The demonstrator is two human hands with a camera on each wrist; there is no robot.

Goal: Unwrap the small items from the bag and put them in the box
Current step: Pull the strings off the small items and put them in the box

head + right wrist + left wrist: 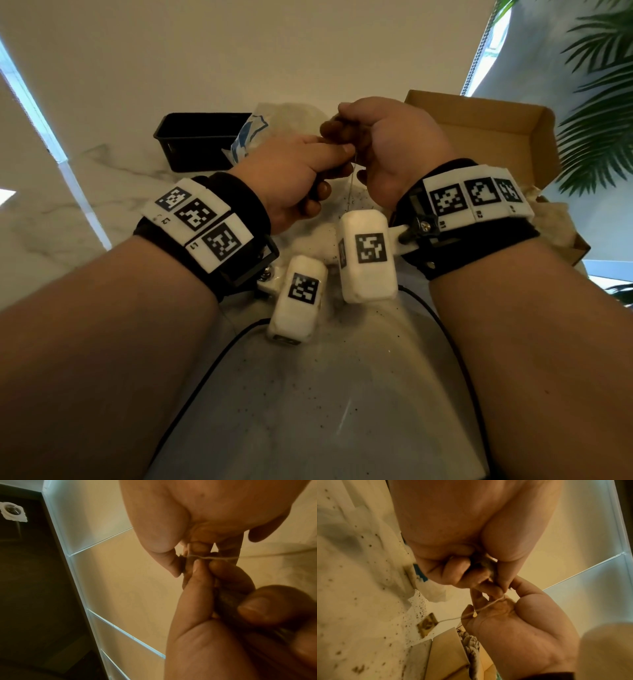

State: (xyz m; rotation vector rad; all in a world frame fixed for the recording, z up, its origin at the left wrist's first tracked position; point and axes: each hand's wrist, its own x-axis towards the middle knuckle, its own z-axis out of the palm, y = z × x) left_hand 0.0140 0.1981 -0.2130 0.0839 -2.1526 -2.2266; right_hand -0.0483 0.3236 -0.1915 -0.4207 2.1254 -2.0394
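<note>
My hands meet above the middle of the marble table. My left hand (325,171) curls its fingers around a small dark item (482,564), also visible in the right wrist view (226,600). A thin string (351,185) runs from that item. My right hand (349,133) pinches the string (205,557), which crosses its fingers (488,605) and ends in a small paper tag (427,623) hanging free. Most of the item is hidden inside my left fist. The white and blue plastic bag (253,133) lies behind my hands.
A black plastic tub (198,140) stands at the back left. An open cardboard box (496,137) with crumpled paper (548,212) sits at the right. Dark crumbs speckle the marble table (68,205). Black cables (212,359) run near me. A plant (603,102) is at far right.
</note>
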